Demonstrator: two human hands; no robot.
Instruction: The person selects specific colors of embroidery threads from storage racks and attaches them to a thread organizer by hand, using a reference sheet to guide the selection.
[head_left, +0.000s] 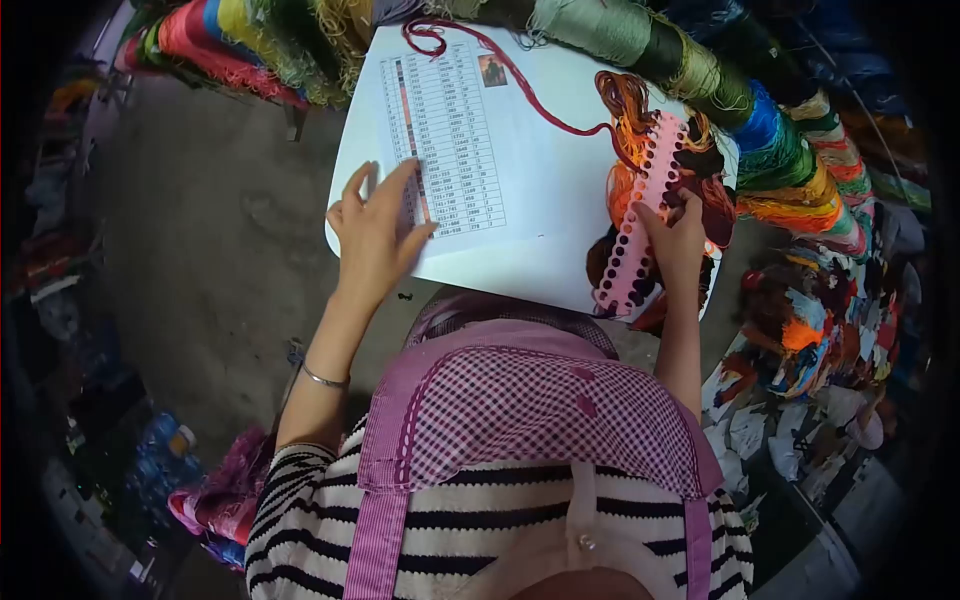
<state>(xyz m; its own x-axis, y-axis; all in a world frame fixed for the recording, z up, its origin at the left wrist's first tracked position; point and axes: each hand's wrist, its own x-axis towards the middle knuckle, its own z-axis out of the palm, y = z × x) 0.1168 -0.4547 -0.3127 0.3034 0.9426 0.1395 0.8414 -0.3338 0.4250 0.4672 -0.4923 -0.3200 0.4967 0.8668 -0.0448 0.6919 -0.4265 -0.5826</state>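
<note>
My left hand point(375, 225) rests at the left edge of a printed chart point(465, 140) with rows of numbers and a column of colour swatches. Its fingers are apart, with the index finger on the swatch column and nothing held. On the right, my right hand point(678, 235) closes on a pink thread holder point(650, 185) with holes along both edges. The thumb lies on the pink strip and the curled fingers are at dark red threads. Orange, brown and black embroidery threads point(625, 95) hang from the holes. A dark red thread point(530, 90) runs from the chart's top to the holder.
Both papers and threads lie on a white board point(540, 265) in front of my body. Hanks of coloured thread point(600, 30) line its far and right sides. Thread scraps point(800, 335) and plastic bags are piled at the right. Grey floor point(200, 220) shows at the left.
</note>
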